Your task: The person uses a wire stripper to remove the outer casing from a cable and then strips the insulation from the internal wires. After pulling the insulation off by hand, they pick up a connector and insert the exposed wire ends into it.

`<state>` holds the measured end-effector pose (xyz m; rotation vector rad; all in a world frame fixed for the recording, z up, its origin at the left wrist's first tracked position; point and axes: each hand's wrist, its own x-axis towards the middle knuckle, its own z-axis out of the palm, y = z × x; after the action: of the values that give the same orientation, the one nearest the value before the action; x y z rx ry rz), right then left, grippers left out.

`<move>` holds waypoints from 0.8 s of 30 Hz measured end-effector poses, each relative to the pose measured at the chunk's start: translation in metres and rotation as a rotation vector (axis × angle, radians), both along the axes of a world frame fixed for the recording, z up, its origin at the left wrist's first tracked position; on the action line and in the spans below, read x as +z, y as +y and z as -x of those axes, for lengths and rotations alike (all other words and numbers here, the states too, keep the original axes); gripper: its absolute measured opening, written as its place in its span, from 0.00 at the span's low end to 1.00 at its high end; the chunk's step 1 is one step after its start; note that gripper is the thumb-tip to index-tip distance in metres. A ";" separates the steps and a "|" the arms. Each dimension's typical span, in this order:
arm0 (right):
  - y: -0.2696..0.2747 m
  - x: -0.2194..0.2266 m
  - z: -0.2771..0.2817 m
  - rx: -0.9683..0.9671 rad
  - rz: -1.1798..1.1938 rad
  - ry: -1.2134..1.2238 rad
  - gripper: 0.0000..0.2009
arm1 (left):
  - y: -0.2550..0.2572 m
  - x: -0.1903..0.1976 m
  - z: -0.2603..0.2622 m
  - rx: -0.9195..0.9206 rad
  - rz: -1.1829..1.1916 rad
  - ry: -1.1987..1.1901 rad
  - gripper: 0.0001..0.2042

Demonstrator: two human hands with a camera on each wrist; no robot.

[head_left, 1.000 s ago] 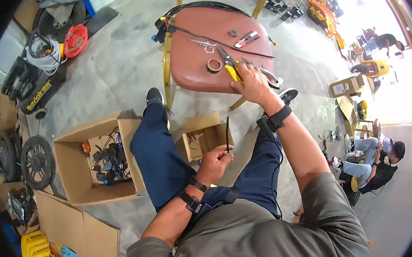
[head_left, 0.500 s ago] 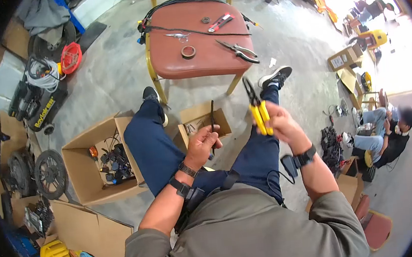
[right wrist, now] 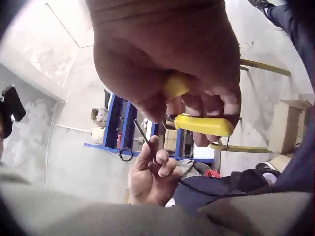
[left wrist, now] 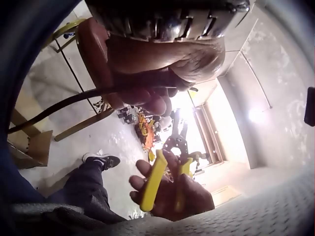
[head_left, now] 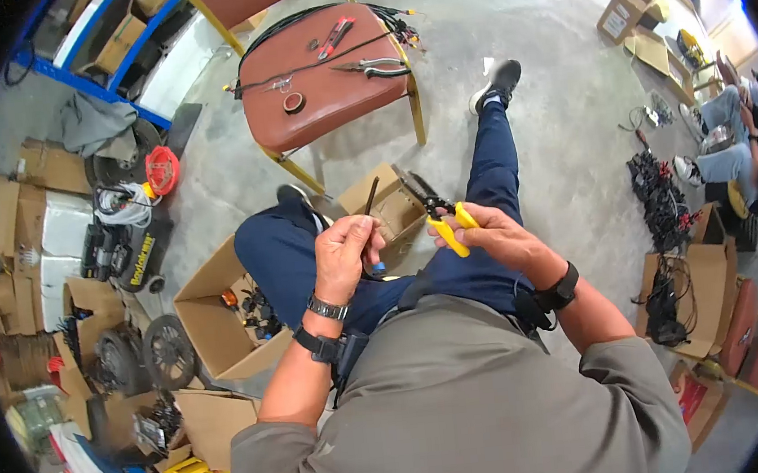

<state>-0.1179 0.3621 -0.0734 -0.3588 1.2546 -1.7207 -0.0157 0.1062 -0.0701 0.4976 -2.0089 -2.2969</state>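
Note:
My left hand (head_left: pixel 341 256) pinches a thin black cable (head_left: pixel 372 192) between thumb and fingers, its short end pointing up. The rest of the cable (left wrist: pixel 64 105) trails down from the hand in the left wrist view, and something blue (head_left: pixel 378 268) shows just below the hand. In my right hand (head_left: pixel 500 238) is a pair of wire strippers (head_left: pixel 447 236) with yellow handles and dark jaws. The handles stand apart, and the tool's head points up and left, close to the cable end. The palm partly hides one yellow handle (right wrist: pixel 204 125) in the right wrist view.
On the red chair seat (head_left: pixel 333 119) lie pliers (head_left: pixel 375 68), a tape roll (head_left: pixel 293 103), a utility knife (head_left: pixel 337 38) and more black cable. A small cardboard box (head_left: pixel 366 186) stands between my legs, a larger box (head_left: pixel 199 293) at the left. Someone sits far right (head_left: pixel 726 161).
My right hand has lifted the wire strippers off the chair seat and brought them beside the left hand. The handles have spread apart. My left hand still holds the cable, and the head view has turned.

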 end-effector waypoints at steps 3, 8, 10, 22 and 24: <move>0.000 -0.009 -0.011 0.076 -0.105 0.196 0.20 | 0.003 0.011 0.004 0.006 -0.012 0.008 0.12; -0.009 0.010 -0.015 0.070 -0.296 0.624 0.22 | 0.004 -0.007 0.011 0.022 -0.086 0.011 0.11; -0.017 0.003 -0.012 0.063 -0.300 0.822 0.23 | -0.001 -0.012 0.010 0.031 -0.082 -0.007 0.11; -0.058 0.000 -0.011 -0.029 -0.489 1.374 0.28 | -0.014 -0.029 0.008 0.067 -0.116 -0.009 0.09; -0.060 0.001 -0.011 -0.052 -0.489 1.391 0.28 | -0.012 -0.028 0.008 0.051 -0.145 0.010 0.09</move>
<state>-0.1073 0.3019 -0.0722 -1.3386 2.5680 -0.9929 -0.0233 0.0940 -0.0985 0.5381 -1.8110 -2.4204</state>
